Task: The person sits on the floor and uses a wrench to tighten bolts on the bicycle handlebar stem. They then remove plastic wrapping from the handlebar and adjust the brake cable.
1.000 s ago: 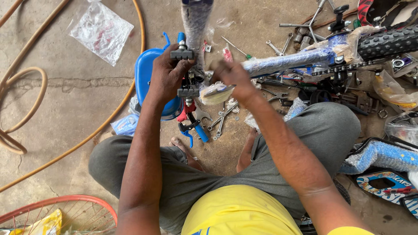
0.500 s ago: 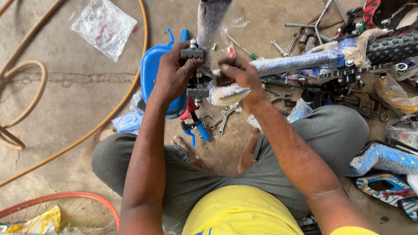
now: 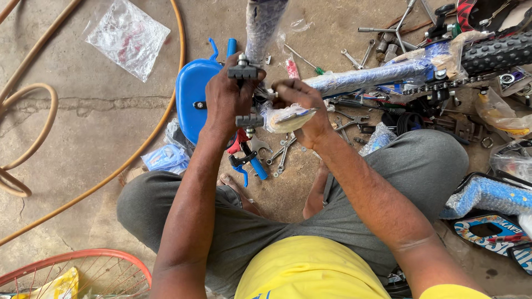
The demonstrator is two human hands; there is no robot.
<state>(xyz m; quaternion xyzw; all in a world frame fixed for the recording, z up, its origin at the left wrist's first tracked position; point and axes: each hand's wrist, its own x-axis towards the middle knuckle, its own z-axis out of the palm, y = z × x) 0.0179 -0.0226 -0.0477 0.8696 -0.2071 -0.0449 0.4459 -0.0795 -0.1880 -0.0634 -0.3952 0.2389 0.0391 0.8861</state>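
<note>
The left hand [image 3: 224, 102] is closing its grip around a brake caliper [image 3: 246, 97], whose two grey brake pads are sticking out above and below the fingers, in front of the wrapped bicycle frame tube [image 3: 263, 27] that is rising to the top edge. The right hand [image 3: 302, 105] is pinching its fingers shut on a small part at the caliper's side, too small to identify, while a plastic-wrapped tube end [image 3: 288, 119] is lying under its palm. A blue seat [image 3: 191, 97] is lying on the floor just beside the left hand, with wrenches [image 3: 282, 155] scattered below.
</note>
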